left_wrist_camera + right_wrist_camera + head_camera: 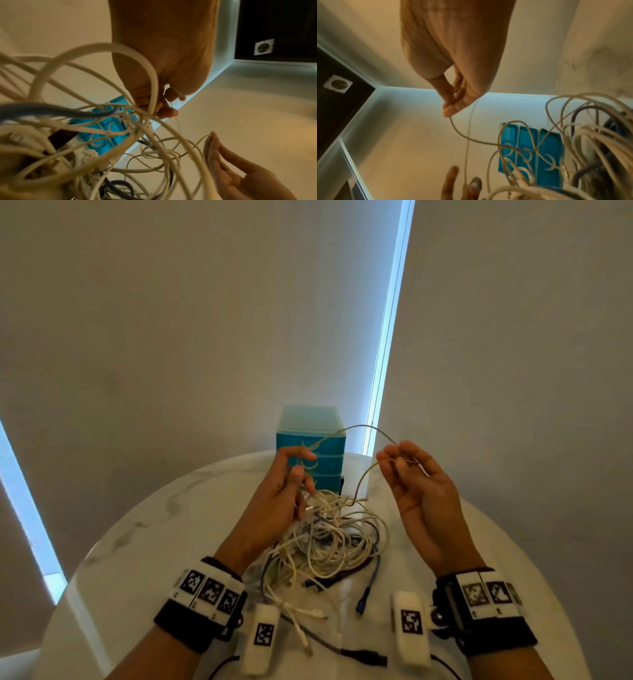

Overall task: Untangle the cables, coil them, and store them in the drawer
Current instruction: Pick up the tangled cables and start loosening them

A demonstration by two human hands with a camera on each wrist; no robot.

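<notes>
A tangle of mostly white cables [335,535] lies on the round marble table [164,529]. One thin grey cable [359,426] rises out of it and arcs between both raised hands. My left hand [303,463] has its fingers curled round that cable where it loops, just above the pile. My right hand [394,457] pinches the cable's other stretch between thumb and fingertips, palm facing me. The right wrist view shows this pinch [452,108], and the left wrist view shows the left fingers [164,106] closed on strands. The blue drawer unit [329,463] stands behind the pile, drawers shut.
Loose cable ends trail toward me: a black plug [364,657] near the table's front edge, a blue-grey plug [361,604] and white plugs [308,613]. Pale roller blinds hang behind the table. A bright window gap [387,337] runs down to the drawer unit.
</notes>
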